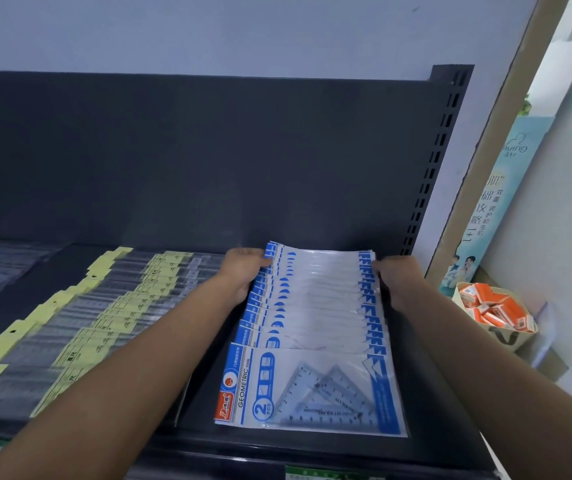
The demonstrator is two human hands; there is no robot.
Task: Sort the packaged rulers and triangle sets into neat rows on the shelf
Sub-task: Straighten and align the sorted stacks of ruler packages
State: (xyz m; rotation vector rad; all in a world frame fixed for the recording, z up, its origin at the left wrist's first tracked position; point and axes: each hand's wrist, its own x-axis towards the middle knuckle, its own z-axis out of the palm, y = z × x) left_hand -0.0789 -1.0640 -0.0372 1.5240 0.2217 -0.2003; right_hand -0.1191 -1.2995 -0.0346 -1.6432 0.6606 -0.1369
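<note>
Dark metal shelf [312, 446] w/ a slotted back panel [208, 150], pale wall above it.

Task stuff: the triangle set packs [319, 306] sit right of centre, overlapped like roof tiles in one row running from the shelf's front lip up to the back panel. The front pack [312, 389] lies flat and fully readable. Packaged rulers [80, 327] w/ yellow header cards fill the lower left in similar slanted rows.

Grip: left hand [243, 271] is curled round the left edge of the rearmost packs, thumb on top. Right hand [399, 278] does the same on the right edge, as far as I can see, so both are clamped on the far end of the row w/ the packs squeezed between them.

What could go wrong imo:
- slick plastic sleeves, so too hard a squeeze probably bows the packs and they fan out sideways
- any shove fwd and the front pack could slide off the lip, it's right at the edge
- left forearm hangs over the rulers, so a careless pull back might drag those yellow cards crooked

Containers: a pale tub [459, 299] at mid right holds small orange-and-white boxes [492, 306], heaped loosely, not stacked. Can't read them.
</note>
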